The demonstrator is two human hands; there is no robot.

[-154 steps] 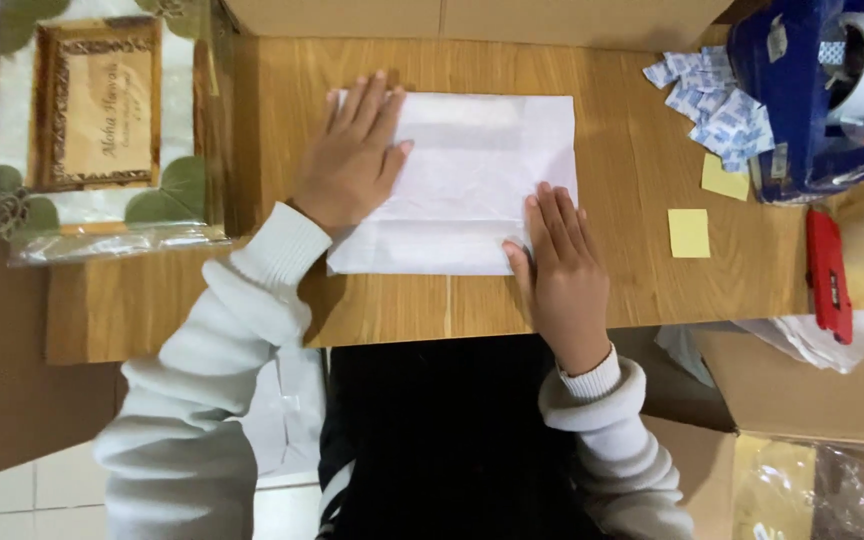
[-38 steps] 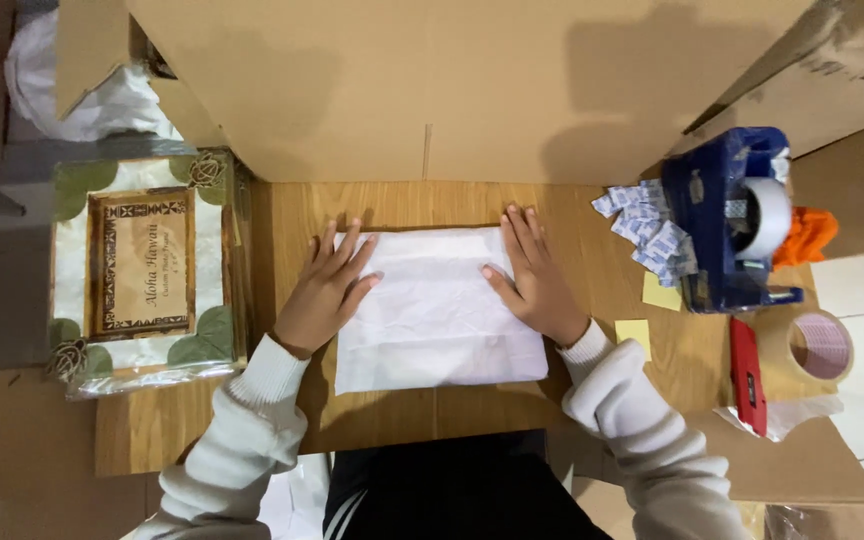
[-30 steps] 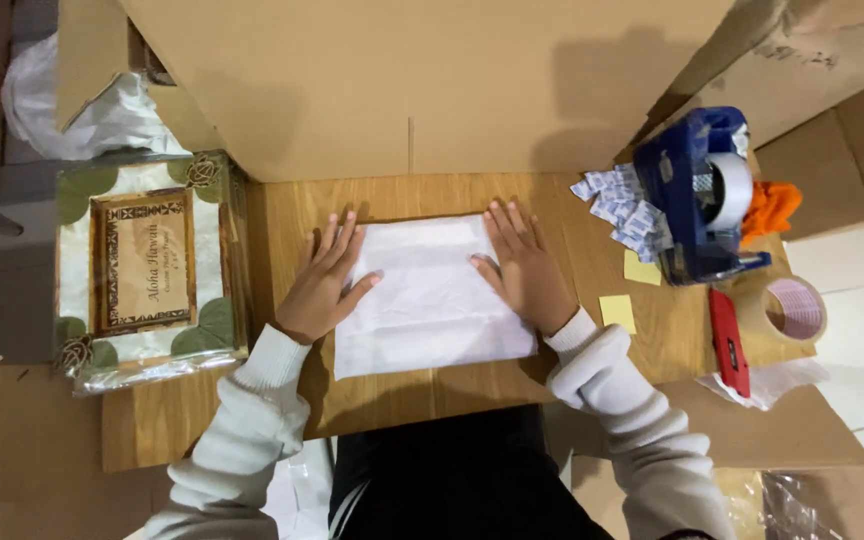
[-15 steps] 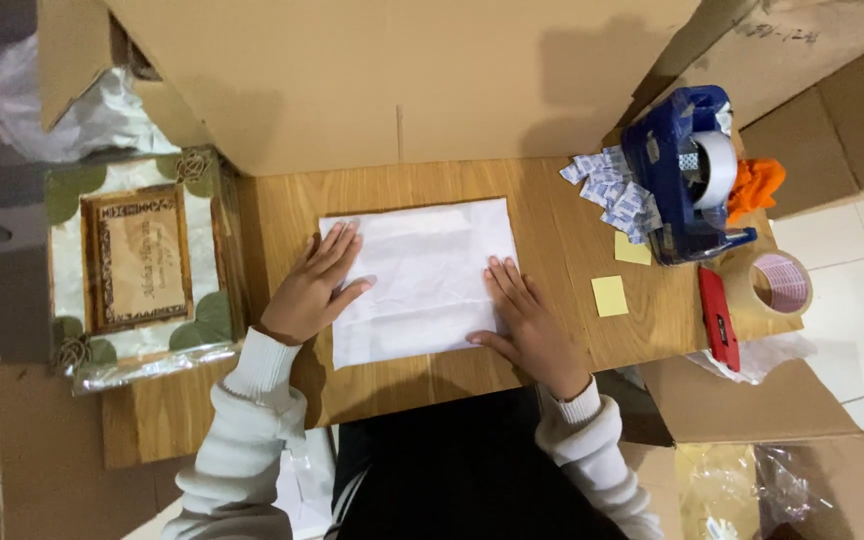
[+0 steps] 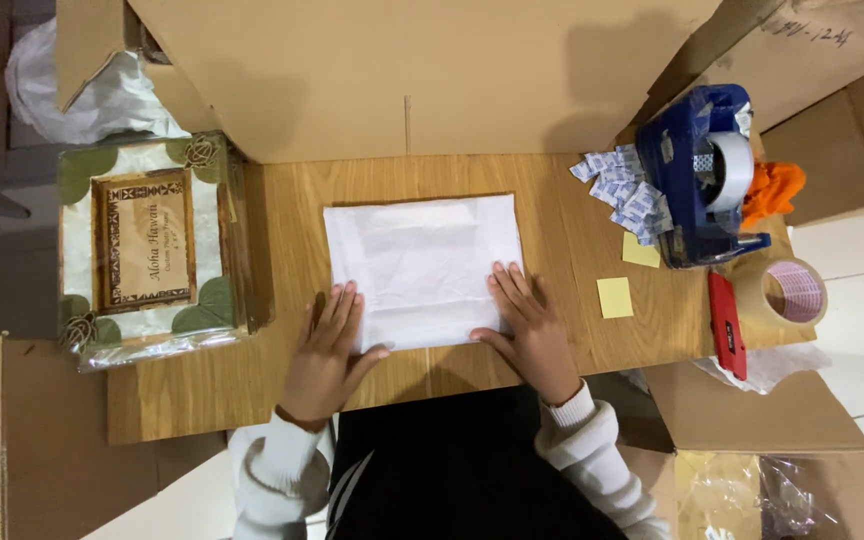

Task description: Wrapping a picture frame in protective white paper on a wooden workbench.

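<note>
Pressing white folded paper point(image 5: 422, 268) on wooden table point(image 5: 202, 385), cardboard walls point(image 5: 432, 70) around

Wooden table point(image 5: 562, 250) with white paper packet point(image 5: 422, 265) at centre, blue tape dispenser point(image 5: 702, 180), sachets point(image 5: 617, 190) and yellow sticky notes point(image 5: 614, 297) at right, framed picture point(image 5: 147, 250) at left.

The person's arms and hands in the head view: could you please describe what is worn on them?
Both hands, the left hand and the right hand, are bare, with no gloves. Both arms wear white long sleeves with ribbed cuffs. A thin dark band seems to circle the left wrist.
</note>
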